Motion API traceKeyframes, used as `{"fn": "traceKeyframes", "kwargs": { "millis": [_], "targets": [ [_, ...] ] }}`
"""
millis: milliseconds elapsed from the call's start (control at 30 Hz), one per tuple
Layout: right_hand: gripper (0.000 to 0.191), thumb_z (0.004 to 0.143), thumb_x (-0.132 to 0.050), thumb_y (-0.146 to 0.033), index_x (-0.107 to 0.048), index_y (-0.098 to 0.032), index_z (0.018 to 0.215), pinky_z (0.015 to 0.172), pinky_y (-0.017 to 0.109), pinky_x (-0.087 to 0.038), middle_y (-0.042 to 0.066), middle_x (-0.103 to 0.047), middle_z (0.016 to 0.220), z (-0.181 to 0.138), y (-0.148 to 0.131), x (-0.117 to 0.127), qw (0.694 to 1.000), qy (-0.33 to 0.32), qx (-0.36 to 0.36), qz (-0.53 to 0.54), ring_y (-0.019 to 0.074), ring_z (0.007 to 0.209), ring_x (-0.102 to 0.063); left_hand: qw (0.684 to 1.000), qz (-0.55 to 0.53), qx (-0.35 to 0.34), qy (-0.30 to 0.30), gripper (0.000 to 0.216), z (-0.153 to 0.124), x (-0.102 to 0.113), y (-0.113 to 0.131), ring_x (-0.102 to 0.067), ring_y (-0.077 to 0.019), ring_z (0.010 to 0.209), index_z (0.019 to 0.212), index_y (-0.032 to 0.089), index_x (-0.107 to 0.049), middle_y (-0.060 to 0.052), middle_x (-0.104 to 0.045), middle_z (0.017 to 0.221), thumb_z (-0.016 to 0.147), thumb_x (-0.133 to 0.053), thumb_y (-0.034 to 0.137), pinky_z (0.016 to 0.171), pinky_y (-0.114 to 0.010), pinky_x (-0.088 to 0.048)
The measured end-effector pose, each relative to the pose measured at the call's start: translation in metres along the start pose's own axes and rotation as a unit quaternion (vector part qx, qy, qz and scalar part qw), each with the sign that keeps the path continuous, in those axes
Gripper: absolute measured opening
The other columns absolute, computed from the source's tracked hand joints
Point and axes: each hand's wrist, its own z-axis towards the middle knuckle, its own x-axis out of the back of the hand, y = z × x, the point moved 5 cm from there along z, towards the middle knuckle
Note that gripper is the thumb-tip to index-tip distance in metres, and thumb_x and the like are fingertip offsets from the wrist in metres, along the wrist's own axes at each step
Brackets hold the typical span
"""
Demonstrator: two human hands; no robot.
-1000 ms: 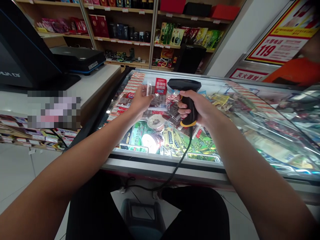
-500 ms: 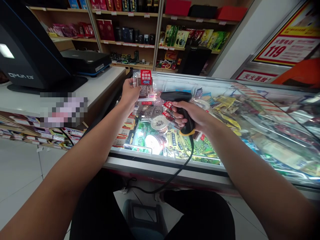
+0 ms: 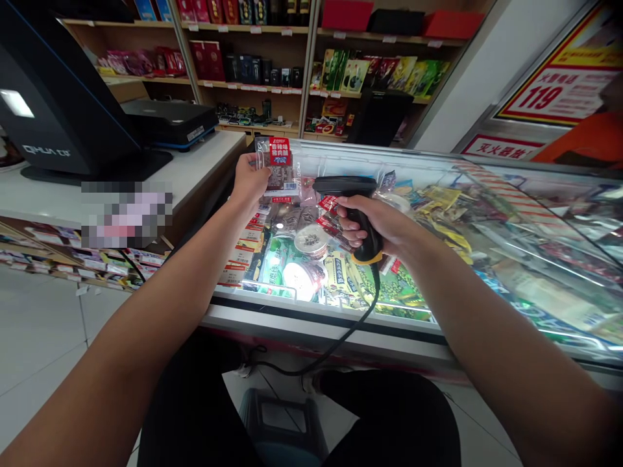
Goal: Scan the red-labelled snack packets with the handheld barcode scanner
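My left hand [image 3: 250, 176] pinches the left edge of a clear snack packet [image 3: 282, 170] with a red label and a barcode near its lower right. The packet is upright above the lit display case [image 3: 292, 319]. Wrapped round the handle of a black barcode scanner [image 3: 367, 227] is my right hand [image 3: 367, 224]. The scanner's head points left toward the packet, with a gap between them. Its black cable [image 3: 335, 347] hangs over the case's front edge. Beneath both hands lie packaged goods, among them a round white-lidded tub [image 3: 311, 240].
A white counter [image 3: 204, 159] at left bears a black terminal [image 3: 63, 97] and a flat black device [image 3: 168, 120]. Stocked shelves [image 3: 257, 84] stand behind. A glass pane covers goods at right. Someone's orange sleeve [image 3: 579, 146] shows at far right. A stool [image 3: 282, 428] is below me.
The packet in my left hand has shifted slightly left. The light on its barcode has gone from reddish to plain white. The scanner stays almost in place.
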Motion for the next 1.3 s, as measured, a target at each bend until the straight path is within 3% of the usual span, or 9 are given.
{"fn": "traceKeyframes", "kwargs": {
  "millis": [200,367,500,600,800,933,1067,1200,1300],
  "targets": [
    [0.023,0.086,-0.075,-0.037,-0.060,-0.020,0.085,0.043,0.029,-0.036,0.005,-0.059,0.075,-0.011,-0.021,0.020,0.982,0.134,0.059,-0.115,0.0105,0.049,-0.044,0.967,0.243,-0.070,0.006,0.052,0.013,0.026,0.016,-0.065,-0.0323,0.114,0.120,0.024,-0.050,-0.009,-0.062,0.108,0.074,-0.068,0.007,0.100,-0.046,-0.050],
    [0.031,0.082,-0.077,-0.046,-0.067,-0.018,0.090,0.045,0.033,-0.040,0.010,-0.065,0.073,-0.023,-0.041,0.069,0.896,0.334,0.058,-0.285,0.0181,0.052,-0.055,0.805,0.582,-0.113,0.005,0.053,-0.013,0.021,0.032,-0.036,-0.0501,0.143,0.128,0.015,-0.060,-0.023,-0.040,0.150,0.077,-0.074,0.021,0.117,-0.063,-0.026],
    [0.038,0.082,-0.076,-0.054,-0.070,-0.016,0.087,0.049,0.035,-0.041,0.011,-0.064,0.064,-0.026,-0.046,0.079,0.832,0.346,0.011,-0.433,0.0218,0.055,-0.059,0.725,0.638,-0.167,-0.197,0.054,-0.061,-0.028,0.016,-0.037,-0.0458,0.145,0.138,0.019,-0.057,-0.021,-0.050,0.149,0.093,-0.056,0.047,0.115,-0.064,-0.031],
    [0.043,0.082,-0.075,-0.058,-0.072,-0.015,0.089,0.050,0.036,-0.043,0.012,-0.066,0.068,-0.027,-0.045,0.075,0.828,0.335,-0.007,-0.449,0.0220,0.055,-0.060,0.723,0.588,-0.153,-0.330,0.076,-0.095,-0.057,-0.005,-0.031,-0.0458,0.151,0.152,0.020,-0.046,-0.019,-0.044,0.159,0.092,-0.049,0.067,0.121,-0.067,-0.022],
    [0.045,0.079,-0.079,-0.059,-0.072,-0.017,0.095,0.049,0.036,-0.044,0.011,-0.064,0.068,-0.018,-0.032,0.065,0.887,0.259,-0.024,-0.381,0.0220,0.056,-0.059,0.777,0.538,-0.131,-0.298,0.090,-0.103,-0.068,-0.015,-0.038,-0.0453,0.145,0.154,0.014,-0.040,-0.023,-0.046,0.155,0.082,-0.069,0.060,0.115,-0.063,-0.035],
    [0.044,0.076,-0.083,-0.054,-0.074,-0.020,0.103,0.049,0.035,-0.045,0.009,-0.063,0.071,-0.015,-0.028,0.059,0.921,0.225,-0.006,-0.319,0.0213,0.059,-0.058,0.863,0.427,-0.102,-0.248,0.085,-0.089,-0.063,-0.009,-0.044,-0.0421,0.142,0.152,0.016,-0.042,-0.020,-0.051,0.153,0.078,-0.081,0.031,0.114,-0.061,-0.038],
    [0.039,0.081,-0.079,-0.050,-0.071,-0.019,0.101,0.046,0.031,-0.038,0.003,-0.052,0.061,-0.020,-0.033,0.047,0.949,0.209,0.048,-0.231,0.0169,0.053,-0.049,0.980,0.110,-0.008,-0.165,0.061,-0.071,-0.052,-0.004,-0.069,-0.0232,0.105,0.135,0.019,-0.049,-0.013,-0.068,0.126,0.080,-0.075,0.016,0.090,-0.039,-0.056],
    [0.029,0.086,-0.072,-0.040,-0.067,-0.020,0.106,0.047,0.029,-0.037,-0.002,-0.046,0.061,-0.023,-0.040,0.034,0.962,0.211,0.126,-0.115,0.0130,0.051,-0.042,0.963,-0.089,0.135,-0.215,0.032,-0.068,-0.056,-0.004,-0.070,-0.0115,0.083,0.104,0.020,-0.059,-0.003,-0.072,0.097,0.081,-0.079,0.030,0.085,-0.027,-0.054],
    [0.028,0.083,-0.074,-0.037,-0.065,-0.021,0.104,0.048,0.029,-0.040,0.000,-0.054,0.069,-0.019,-0.036,0.028,0.968,0.189,0.139,-0.088,0.0132,0.053,-0.046,0.964,-0.067,0.085,-0.243,0.017,-0.064,-0.053,0.006,-0.066,-0.0101,0.075,0.091,0.018,-0.067,-0.002,-0.071,0.086,0.083,-0.077,0.030,0.080,-0.026,-0.052]
  ]
}}
